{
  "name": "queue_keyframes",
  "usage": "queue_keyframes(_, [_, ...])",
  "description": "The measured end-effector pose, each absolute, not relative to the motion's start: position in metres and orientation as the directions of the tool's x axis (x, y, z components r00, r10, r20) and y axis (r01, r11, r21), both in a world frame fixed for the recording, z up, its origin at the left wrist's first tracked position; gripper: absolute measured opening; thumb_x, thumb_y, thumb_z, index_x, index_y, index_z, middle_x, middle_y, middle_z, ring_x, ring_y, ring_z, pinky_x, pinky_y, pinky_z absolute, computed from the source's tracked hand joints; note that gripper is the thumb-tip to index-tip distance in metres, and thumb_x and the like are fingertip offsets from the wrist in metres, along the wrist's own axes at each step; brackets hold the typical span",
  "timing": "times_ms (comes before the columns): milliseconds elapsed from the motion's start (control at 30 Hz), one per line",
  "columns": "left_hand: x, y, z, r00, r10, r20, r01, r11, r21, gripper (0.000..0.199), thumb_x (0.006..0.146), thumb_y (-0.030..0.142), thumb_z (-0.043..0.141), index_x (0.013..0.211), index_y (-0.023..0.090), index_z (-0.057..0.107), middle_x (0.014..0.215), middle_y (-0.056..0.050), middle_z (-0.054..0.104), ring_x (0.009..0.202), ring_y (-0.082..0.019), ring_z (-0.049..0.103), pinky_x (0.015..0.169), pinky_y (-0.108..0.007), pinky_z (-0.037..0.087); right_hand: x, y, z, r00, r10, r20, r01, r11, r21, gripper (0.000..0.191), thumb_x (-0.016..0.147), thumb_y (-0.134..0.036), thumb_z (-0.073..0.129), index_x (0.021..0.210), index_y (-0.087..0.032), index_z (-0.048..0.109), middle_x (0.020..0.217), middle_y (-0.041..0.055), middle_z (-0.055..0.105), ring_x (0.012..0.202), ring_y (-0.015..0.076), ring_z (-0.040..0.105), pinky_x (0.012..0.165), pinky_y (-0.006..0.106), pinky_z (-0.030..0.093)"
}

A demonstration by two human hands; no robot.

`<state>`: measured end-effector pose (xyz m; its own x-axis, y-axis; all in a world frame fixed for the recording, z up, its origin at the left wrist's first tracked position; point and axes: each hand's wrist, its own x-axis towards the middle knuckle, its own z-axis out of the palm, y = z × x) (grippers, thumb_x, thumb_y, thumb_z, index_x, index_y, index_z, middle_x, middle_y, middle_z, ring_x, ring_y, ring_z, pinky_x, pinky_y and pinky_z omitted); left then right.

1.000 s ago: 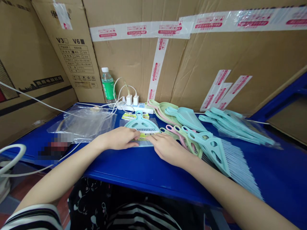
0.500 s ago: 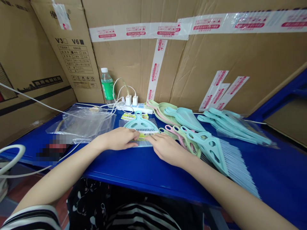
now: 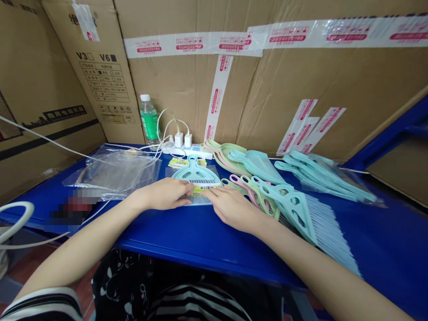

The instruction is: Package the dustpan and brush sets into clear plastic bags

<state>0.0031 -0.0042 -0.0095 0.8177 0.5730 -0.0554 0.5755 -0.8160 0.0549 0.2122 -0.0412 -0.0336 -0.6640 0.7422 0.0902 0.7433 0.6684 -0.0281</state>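
A light-blue brush (image 3: 193,171) in a clear plastic bag lies at the middle of the blue table, its looped handle pointing away from me. Across its bristles is a yellow and white label (image 3: 200,189). My left hand (image 3: 167,193) rests on the left side of the bag, and my right hand (image 3: 230,206) on the right side, its fingertips on the label. Both hands appear to pinch or press the packaged brush; the undersides of the fingers are hidden. Right beside my right hand lie loose green, pink and blue brushes (image 3: 294,207).
Dustpans (image 3: 257,165) lie behind the brushes, with bagged blue ones (image 3: 331,178) further right. A power strip (image 3: 200,154) with chargers and a bottle (image 3: 150,122) stand at the back. Clear bags (image 3: 117,171) lie left. Cardboard (image 3: 187,80) walls the table (image 3: 187,240).
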Motion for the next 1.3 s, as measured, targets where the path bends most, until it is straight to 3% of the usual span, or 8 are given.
queue_keyframes(367, [0.006,-0.0072,-0.0058,0.804,0.587,-0.097,0.59,-0.808,0.003,0.011,0.09,0.025,0.05,0.082,0.018,0.05,0.077,-0.002,0.061,0.058,-0.014,0.052,0.054,-0.027,0.033,0.2121,-0.0423,-0.0312,-0.656,0.752,0.066,0.753,0.658,-0.007,0.04,0.084,-0.004,0.043,0.12,-0.012,0.058,0.114,0.0151,0.066,0.104,0.0257,0.061,0.089,0.04,0.044])
queue_keyframes(1300, [0.0064,-0.0073,-0.0058,0.79,0.601,-0.12,0.606,-0.796,0.004,0.009,0.09,0.024,0.051,0.085,0.017,0.052,0.077,-0.002,0.062,0.059,-0.015,0.053,0.054,-0.027,0.034,0.2118,-0.0436,-0.0324,-0.682,0.726,0.088,0.731,0.677,0.083,0.036,0.085,-0.003,0.045,0.117,-0.011,0.06,0.107,0.0145,0.068,0.099,0.0243,0.063,0.085,0.037,0.046])
